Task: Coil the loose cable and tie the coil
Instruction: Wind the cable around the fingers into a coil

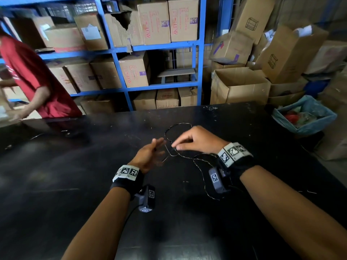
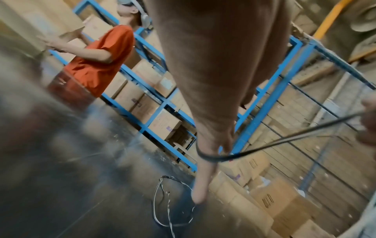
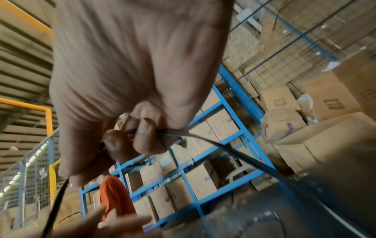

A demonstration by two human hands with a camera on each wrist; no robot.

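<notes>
Head view: thin black cable (image 1: 178, 126) lies in loose loops on the scuffed black tabletop (image 1: 93, 184), between and just beyond both hands. Right hand (image 1: 199, 139) pinches the cable between thumb and curled fingers; right wrist view confirms the strand clamped under the fingertips (image 3: 144, 133), running off both sides. Left hand (image 1: 150, 154) is edge-up with fingers straight and slightly spread (motion-blurred); left wrist view shows a strand crossing one extended finger (image 2: 205, 161), fingers not curled round it. More slack trails toward the right wrist camera. Behind the table: blue metal shelving (image 1: 200, 53) stacked with brown cardboard boxes (image 1: 154, 23), a person in a red shirt (image 1: 32, 76) at left, a blue-lined bin (image 1: 304, 115) at right.
</notes>
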